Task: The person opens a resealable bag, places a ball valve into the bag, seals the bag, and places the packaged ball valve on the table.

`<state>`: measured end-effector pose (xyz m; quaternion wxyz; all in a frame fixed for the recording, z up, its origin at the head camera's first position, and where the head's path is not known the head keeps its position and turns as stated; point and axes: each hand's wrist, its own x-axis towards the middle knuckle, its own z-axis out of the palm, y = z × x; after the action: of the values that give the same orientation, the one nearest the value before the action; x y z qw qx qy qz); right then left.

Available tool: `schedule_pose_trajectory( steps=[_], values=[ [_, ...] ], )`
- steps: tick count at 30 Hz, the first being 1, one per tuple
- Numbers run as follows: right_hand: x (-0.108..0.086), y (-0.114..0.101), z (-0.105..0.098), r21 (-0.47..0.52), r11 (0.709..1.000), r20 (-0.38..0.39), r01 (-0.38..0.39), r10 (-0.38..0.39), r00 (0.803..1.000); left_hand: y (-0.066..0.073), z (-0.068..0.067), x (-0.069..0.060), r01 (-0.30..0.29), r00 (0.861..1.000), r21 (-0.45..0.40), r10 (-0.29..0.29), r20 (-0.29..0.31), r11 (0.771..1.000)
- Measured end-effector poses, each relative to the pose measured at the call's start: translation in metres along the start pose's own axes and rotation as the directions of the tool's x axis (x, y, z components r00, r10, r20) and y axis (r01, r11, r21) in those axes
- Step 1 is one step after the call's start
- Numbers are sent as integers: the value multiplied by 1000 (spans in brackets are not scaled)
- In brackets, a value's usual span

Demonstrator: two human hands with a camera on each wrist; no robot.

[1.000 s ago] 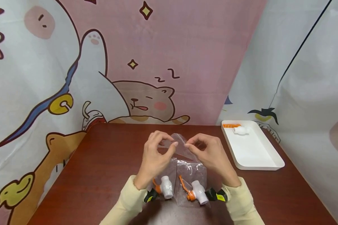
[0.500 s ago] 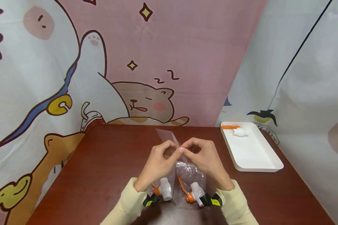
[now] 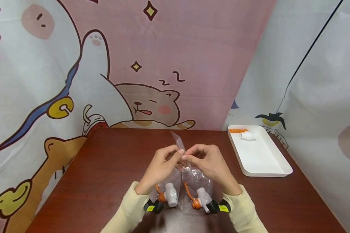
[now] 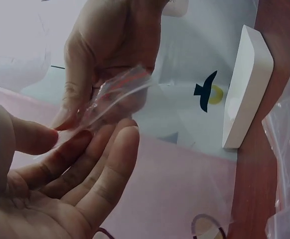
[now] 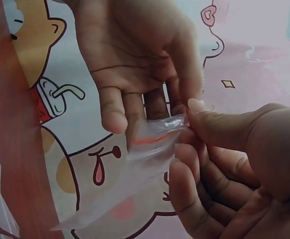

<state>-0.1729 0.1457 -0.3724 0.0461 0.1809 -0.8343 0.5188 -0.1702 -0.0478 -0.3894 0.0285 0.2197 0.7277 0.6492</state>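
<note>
Over the middle of the table, a clear zip-lock bag [image 3: 178, 141] is held up between both hands, a red line along its seal [image 5: 157, 140]. My left hand [image 3: 162, 164] pinches its edge between thumb and forefinger. From the other side my right hand [image 3: 212, 162] pinches the same edge, its thumb close to the left fingertips. Below them lie two more clear bags. The left one contains a white valve [image 3: 171, 194] with orange parts; in the right bag [image 3: 194, 177] is a similar white and orange valve [image 3: 203, 196], partly covered by the wrist camera.
A white tray [image 3: 266, 158] stands on the right of the brown table [image 3: 113, 168]. Inside its far end are an orange strip [image 3: 238, 131] and a white fitting [image 3: 247, 136]. A cartoon-printed cloth [image 3: 212, 64] hangs behind the table.
Both hands have come together, the right moving left to meet the left hand at the bag. The raised bag has turned and now appears narrower. The valves and tray stay put.
</note>
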Motion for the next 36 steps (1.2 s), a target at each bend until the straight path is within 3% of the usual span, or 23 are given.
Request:
schedule_pose_trajectory(
  steps=[6,12,14,20,25,31,36],
  values=[
    [2,4,-2,30,998,21,-63,63,998,-1,-1,0,-28,999,104,30,-14,994],
    [4,4,-3,29,999,35,-38,37,999,-2,0,1,-62,996,183,73,-52,981],
    [4,3,-2,11,1000,27,-10,10,1000,-2,2,1,-91,990,236,113,-79,968],
    [3,1,3,-106,989,-24,107,-110,994,-4,7,0,-166,959,409,244,-146,897],
    [1,3,6,-201,963,-68,181,-198,978,-6,11,-2,-164,954,457,258,-152,875],
    [0,4,8,-212,957,-69,197,-215,974,-9,12,-3,-167,950,490,272,-151,855],
    [0,5,9,-226,955,-68,193,-213,975,-9,13,-3,-145,953,495,255,-162,857]
  ],
)
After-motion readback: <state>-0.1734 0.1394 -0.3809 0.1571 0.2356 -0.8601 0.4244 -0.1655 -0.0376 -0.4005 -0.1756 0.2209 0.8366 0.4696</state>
